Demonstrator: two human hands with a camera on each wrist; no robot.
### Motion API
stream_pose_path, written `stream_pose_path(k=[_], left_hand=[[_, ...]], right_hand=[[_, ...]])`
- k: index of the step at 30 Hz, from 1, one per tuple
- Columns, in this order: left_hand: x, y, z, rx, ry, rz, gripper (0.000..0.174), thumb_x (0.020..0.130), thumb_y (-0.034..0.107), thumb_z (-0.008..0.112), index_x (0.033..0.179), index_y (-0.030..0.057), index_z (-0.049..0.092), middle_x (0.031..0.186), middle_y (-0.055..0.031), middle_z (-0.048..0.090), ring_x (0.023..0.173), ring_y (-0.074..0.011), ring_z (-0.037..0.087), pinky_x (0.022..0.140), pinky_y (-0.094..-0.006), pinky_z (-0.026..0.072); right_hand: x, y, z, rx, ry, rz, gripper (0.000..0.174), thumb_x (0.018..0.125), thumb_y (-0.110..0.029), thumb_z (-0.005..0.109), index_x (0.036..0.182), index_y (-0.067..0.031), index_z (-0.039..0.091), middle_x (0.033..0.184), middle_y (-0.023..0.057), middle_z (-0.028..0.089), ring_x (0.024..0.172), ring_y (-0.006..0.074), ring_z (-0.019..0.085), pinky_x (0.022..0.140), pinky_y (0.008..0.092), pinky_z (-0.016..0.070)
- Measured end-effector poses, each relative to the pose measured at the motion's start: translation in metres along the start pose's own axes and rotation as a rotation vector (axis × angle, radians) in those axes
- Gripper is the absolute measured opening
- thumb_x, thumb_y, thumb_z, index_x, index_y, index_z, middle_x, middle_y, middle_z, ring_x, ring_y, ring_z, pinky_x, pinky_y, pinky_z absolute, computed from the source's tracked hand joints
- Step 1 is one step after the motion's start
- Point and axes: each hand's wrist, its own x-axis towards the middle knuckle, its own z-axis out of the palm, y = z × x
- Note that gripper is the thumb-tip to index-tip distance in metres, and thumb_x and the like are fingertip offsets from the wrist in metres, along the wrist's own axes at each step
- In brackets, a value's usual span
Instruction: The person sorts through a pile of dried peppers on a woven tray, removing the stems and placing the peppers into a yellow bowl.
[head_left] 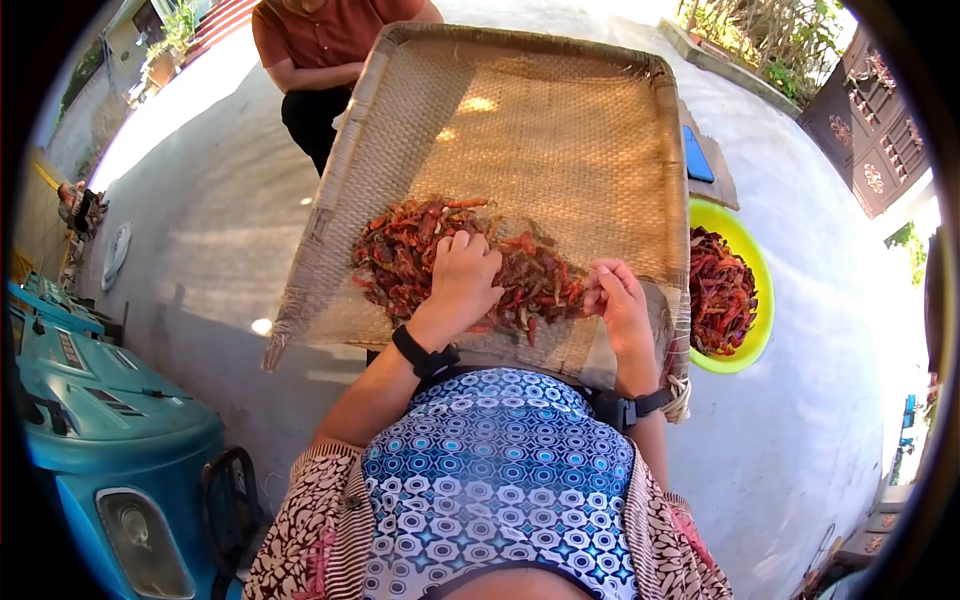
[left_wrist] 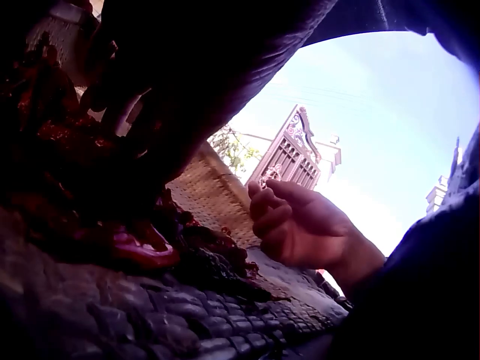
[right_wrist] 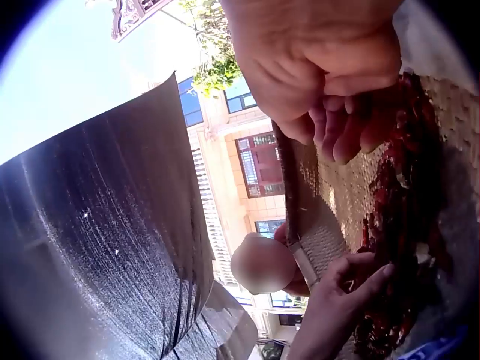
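Observation:
A heap of red and brown dried chillies (head_left: 400, 250) lies on the near half of a large woven bamboo tray (head_left: 560, 150). My left hand (head_left: 465, 275) rests on the heap, fingertips among the chillies; in the right wrist view the thumb and forefinger of this left hand (right_wrist: 345, 300) stand apart. At the heap's right end is my right hand (head_left: 622, 300), its fingers bent in and the thumb close to the forefinger. The left wrist view shows this right hand (left_wrist: 300, 225) raised above the weave, no chilli showing between its fingertips.
A yellow-green basin (head_left: 765, 300) of dried chillies stands right of the tray. Beyond it a blue phone (head_left: 697, 155) lies on cardboard (head_left: 722, 185). Someone in a rust shirt (head_left: 325, 45) is by the tray's far left corner. A teal vehicle (head_left: 130, 420) stands at the left.

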Motion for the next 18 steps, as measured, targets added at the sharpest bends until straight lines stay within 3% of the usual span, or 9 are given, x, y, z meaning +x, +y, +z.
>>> stream_pose_path(k=[8,11,15,18], left_hand=[[0.002,0.004,-0.009,-0.101,0.145,0.024,0.015,0.078,0.016,0.072,0.09,0.0093,0.065,0.091,-0.0033,0.056,0.095,-0.0238,0.048,0.088,-0.0396,0.0358],[0.005,0.005,-0.007,-0.24,0.025,0.062,0.013,0.082,0.017,0.07,0.091,0.0097,0.066,0.09,-0.0031,0.059,0.092,-0.024,0.049,0.088,-0.0392,0.036],[0.006,0.013,-0.01,-0.484,-0.145,-0.047,0.014,0.085,0.02,0.068,0.092,0.0079,0.065,0.089,-0.004,0.061,0.091,-0.0242,0.049,0.088,-0.0387,0.036],[0.005,0.009,-0.012,-0.442,-0.089,0.002,0.013,0.085,0.018,0.068,0.093,0.0085,0.065,0.089,-0.0051,0.06,0.092,-0.0244,0.048,0.087,-0.0386,0.0361]], right_hand=[[0.001,0.003,0.017,-0.216,-0.207,0.005,0.021,0.097,-0.022,0.058,0.112,-0.0064,0.059,0.088,0.003,0.065,0.066,0.0082,0.06,0.06,0.0221,0.048],[-0.006,-0.004,0.034,-0.291,-0.173,-0.092,0.024,0.097,-0.021,0.059,0.114,-0.0045,0.057,0.087,0.0026,0.063,0.067,0.008,0.058,0.06,0.0218,0.0467],[0.001,0.009,0.034,-0.348,-0.283,-0.078,0.019,0.097,-0.019,0.059,0.107,-0.0028,0.059,0.082,0.0005,0.06,0.066,0.0071,0.055,0.06,0.0211,0.0449],[0.001,0.014,0.03,-0.315,-0.324,-0.06,0.017,0.096,-0.018,0.059,0.104,-0.0032,0.059,0.08,0.0,0.06,0.065,0.0067,0.055,0.059,0.0211,0.0444]])
